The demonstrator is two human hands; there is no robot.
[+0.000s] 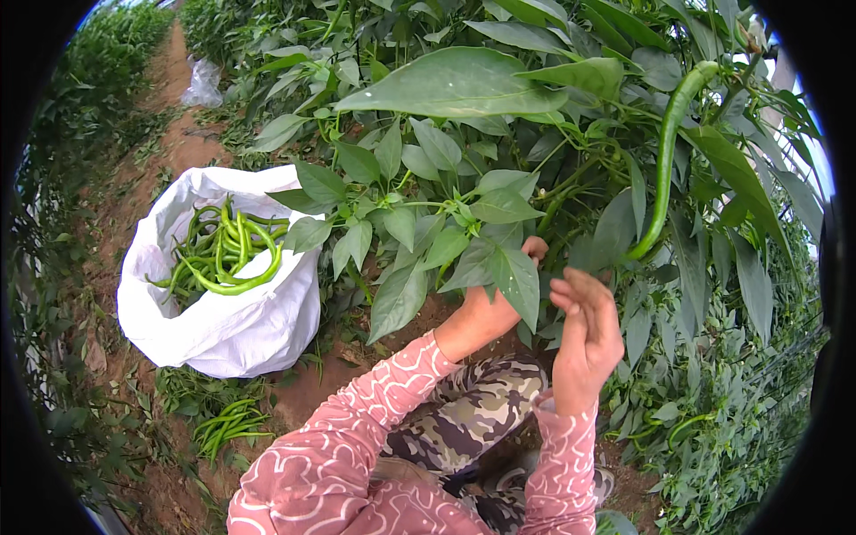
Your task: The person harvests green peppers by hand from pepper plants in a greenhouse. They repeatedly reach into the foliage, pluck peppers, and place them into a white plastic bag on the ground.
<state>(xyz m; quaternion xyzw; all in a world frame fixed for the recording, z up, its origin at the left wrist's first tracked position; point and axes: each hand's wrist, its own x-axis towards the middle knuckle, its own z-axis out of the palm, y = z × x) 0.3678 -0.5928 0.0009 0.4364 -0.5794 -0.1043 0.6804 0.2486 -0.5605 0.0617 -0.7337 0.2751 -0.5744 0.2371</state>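
Observation:
My left hand (491, 311) reaches in among the leaves of a pepper plant (441, 247). Foliage covers most of its fingers, so whether it grips a stem or a fruit is hidden. Just to its right, my right hand (588, 338) is raised in front of the leaves, fingers slightly curled and thumb apart, with no object visible in it. Above the right hand hangs a long green chili pepper (669, 154), still attached to the plant. On my left stands a white woven sack (267, 334) with its mouth rolled wide, holding many green chili peppers (234, 251).
A small pile of green peppers (231, 428) lies on the ground below the sack. More peppers (689, 428) hang low at the right. A dirt path (177, 144) runs between plant rows, with a clear plastic bag (202, 83) farther up. My bent leg (475, 414) is beneath my arms.

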